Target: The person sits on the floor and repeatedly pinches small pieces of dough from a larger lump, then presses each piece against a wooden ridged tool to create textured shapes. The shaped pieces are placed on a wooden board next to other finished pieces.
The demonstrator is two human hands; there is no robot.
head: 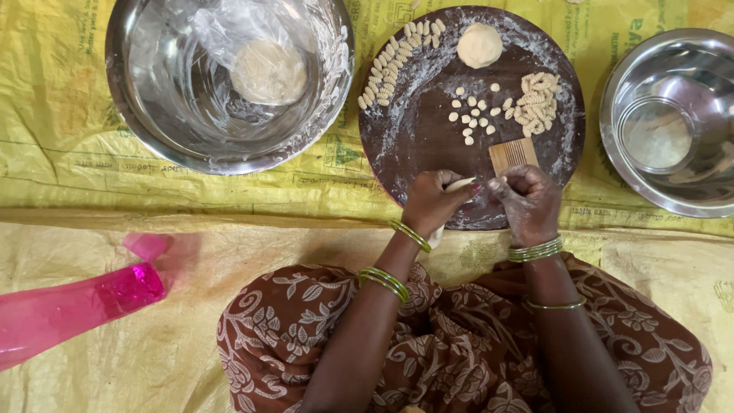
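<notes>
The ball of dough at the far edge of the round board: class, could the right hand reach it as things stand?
Probably yes. The ball of dough lies uncovered on the round board, straight beyond the right hand; only the ridged wooden comb and low dough pieces lie between.

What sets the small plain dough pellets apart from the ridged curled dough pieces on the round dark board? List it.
The small plain dough pellets are smooth, round and scattered loosely; the ridged curled dough pieces are grooved, longer and piled in a heap. Both are pale and lie on the floured round dark board.
</notes>
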